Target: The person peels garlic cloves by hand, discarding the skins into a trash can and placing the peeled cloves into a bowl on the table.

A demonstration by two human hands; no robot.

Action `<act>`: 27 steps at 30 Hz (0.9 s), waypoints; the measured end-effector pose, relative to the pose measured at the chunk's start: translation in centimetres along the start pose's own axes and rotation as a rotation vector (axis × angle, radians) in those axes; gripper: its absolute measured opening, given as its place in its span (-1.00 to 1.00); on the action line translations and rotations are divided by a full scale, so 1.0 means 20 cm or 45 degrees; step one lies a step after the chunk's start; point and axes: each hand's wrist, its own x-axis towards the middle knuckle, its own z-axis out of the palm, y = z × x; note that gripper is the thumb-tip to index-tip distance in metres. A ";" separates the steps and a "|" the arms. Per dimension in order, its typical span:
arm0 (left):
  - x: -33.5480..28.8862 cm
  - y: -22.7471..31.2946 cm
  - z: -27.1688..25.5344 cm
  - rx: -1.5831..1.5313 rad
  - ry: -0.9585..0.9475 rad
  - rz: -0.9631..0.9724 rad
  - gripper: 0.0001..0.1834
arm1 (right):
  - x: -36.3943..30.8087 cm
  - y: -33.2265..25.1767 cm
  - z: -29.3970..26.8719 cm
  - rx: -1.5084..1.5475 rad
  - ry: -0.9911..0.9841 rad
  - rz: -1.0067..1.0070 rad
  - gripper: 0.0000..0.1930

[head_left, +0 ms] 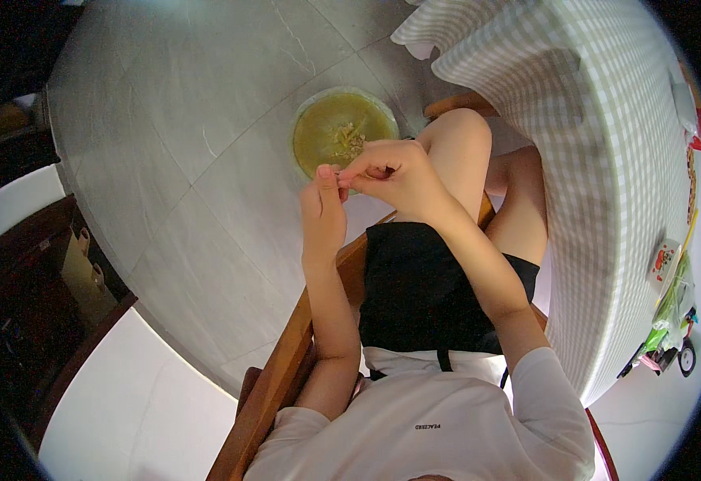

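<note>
My two hands meet just on my side of the basin [310,132], and in this view they cover a part of its near rim. The basin is on the grey tiled floor [182,104], in front of my seat. It is round, about as broad in one direction as in another, and its mouth faces up toward me. The inside looks yellow-green, and pale scraps [352,143] lie in it, right of the middle. Thin yellowish strips among them seem to point away from me and a little to the right; the details are too small to tell.

My left hand [324,210] is upright in front of the near left part of the basin, its thumb straight and pointing toward the basin. Its fingers are partly hidden, so I cannot tell how far they are closed. My right hand [402,178] comes from the right of the basin, with the thumb and forefinger pinched together against the left fingertips and the other fingers bent. If a small piece is held between these tips, I cannot tell. To the right of the basin hangs a checked tablecloth [599,176].
</note>
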 end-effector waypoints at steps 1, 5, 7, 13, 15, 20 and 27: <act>0.00 0.00 0.00 0.000 -0.001 0.001 -0.46 | 0.00 0.00 0.00 -0.001 0.002 0.000 -0.92; -0.01 0.00 -0.01 0.029 -0.003 -0.041 -0.46 | -0.01 0.05 0.01 0.227 -0.064 0.221 -0.89; -0.01 0.00 -0.01 0.017 0.000 -0.064 -0.46 | -0.01 0.05 0.01 0.330 -0.094 0.272 -0.87; 0.01 0.00 0.04 -0.208 0.076 0.206 -0.53 | 0.01 -0.05 0.02 0.019 0.013 -0.022 -0.79; 0.02 0.00 0.04 -0.115 0.077 0.375 -0.53 | 0.01 -0.05 0.03 -0.053 0.090 -0.059 -0.77; -0.04 0.06 0.02 -0.220 0.020 -0.022 -0.58 | -0.02 -0.01 0.06 0.052 0.136 -0.032 -0.79; -0.04 0.02 0.02 -0.297 0.070 -0.168 -0.60 | -0.02 0.01 0.05 0.231 -0.007 0.086 -0.86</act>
